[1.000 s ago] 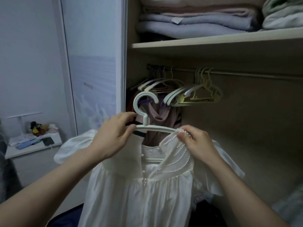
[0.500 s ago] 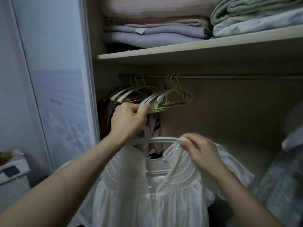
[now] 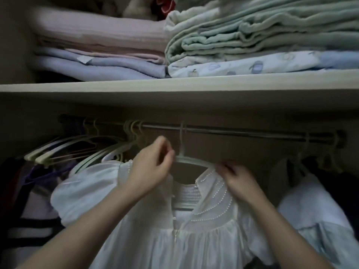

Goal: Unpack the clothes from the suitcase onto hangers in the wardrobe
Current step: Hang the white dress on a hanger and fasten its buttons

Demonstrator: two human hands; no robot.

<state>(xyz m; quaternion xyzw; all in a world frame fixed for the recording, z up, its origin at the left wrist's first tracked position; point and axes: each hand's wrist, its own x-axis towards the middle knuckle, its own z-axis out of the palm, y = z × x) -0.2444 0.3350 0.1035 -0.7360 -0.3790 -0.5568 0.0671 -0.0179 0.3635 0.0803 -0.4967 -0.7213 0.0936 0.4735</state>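
A white dress [image 3: 194, 239] with a pearl-trimmed collar hangs on a pale green hanger [image 3: 194, 162]. The hanger's hook sits over the wardrobe rod [image 3: 242, 132]. My left hand [image 3: 153, 169] is at the hanger's left shoulder, with curled fingers pinching it just beside the neck. My right hand [image 3: 235, 177] pinches the dress collar where it lies on the hanger's right arm. The suitcase is out of view.
Several bare hangers [image 3: 77, 148] crowd the rod's left end above dark and purple clothes [image 3: 29, 181]. A light blue garment [image 3: 314, 206] hangs at the right. The shelf [image 3: 174, 84] above carries folded blankets [image 3: 252, 35].
The view has tilted up and moved closer to the wardrobe. The dress on its hanger rose, and the hook now sits on the rod. My left hand slid from the hook to the hanger's shoulder.
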